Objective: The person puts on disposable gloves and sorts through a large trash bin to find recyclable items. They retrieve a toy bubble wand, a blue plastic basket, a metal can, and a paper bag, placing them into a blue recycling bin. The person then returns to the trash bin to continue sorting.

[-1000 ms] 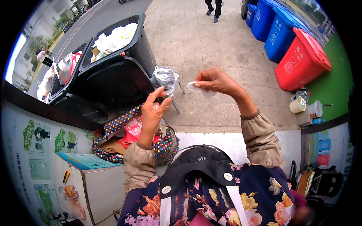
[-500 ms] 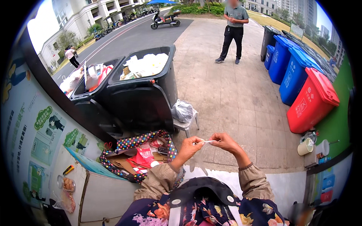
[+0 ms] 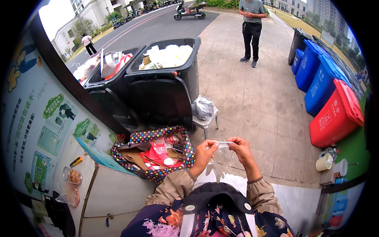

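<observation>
A thin, translucent disposable glove (image 3: 218, 160) hangs in front of me, its rolled white cuff at the top and its fingers dangling below. My left hand (image 3: 205, 154) pinches one side of the cuff between thumb and fingers. On the other side, my right hand (image 3: 241, 150) grips the same edge, so the cuff is stretched between the two. Left of my hands lies a polka-dot bag (image 3: 138, 137), open, with cardboard, red packaging and a white bottle inside.
Two black wheeled bins (image 3: 158, 98) full of rubbish stand ahead left. A stool (image 3: 203, 122) beside them carries a grey plastic bag (image 3: 203, 107). Blue bins (image 3: 321, 79) and a red bin (image 3: 331, 114) line the right. A person (image 3: 252, 29) stands on the paving ahead.
The glove now hangs lower and more spread out, its cuff pulled wider by both hands. The view has shifted, so the surroundings sit further right.
</observation>
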